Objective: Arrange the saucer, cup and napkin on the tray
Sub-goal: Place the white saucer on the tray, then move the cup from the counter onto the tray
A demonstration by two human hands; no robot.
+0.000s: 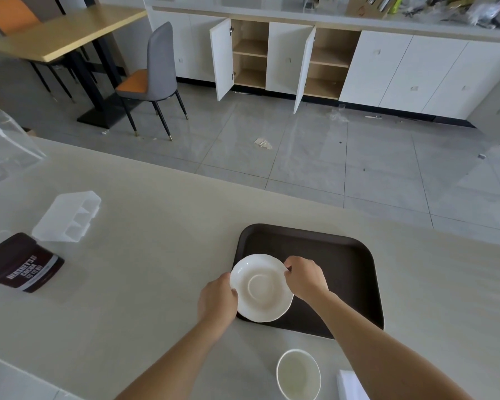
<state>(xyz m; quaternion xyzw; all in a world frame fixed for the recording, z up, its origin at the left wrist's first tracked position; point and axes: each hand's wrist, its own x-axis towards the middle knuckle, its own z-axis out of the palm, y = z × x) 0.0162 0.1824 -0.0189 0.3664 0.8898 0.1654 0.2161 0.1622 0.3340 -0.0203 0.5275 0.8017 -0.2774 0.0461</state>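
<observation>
A white saucer (pixel 261 287) sits over the left front corner of the dark brown tray (pixel 338 255), its near-left rim overlapping the tray's edge. My left hand (pixel 217 302) grips the saucer's left rim and my right hand (pixel 306 277) pinches its right rim. A white cup (pixel 298 373) stands upright on the counter in front of the tray, between my forearms. A white napkin (pixel 351 383) lies to the right of the cup, partly hidden by my right forearm and the frame's edge.
A brown cocoa tub (pixel 23 262) lies on its side at the counter's left, with a translucent plastic box (pixel 68 216) behind it and a clear container (pixel 3 145) at the far left. Beyond the counter's far edge is tiled floor, a chair and open cabinets.
</observation>
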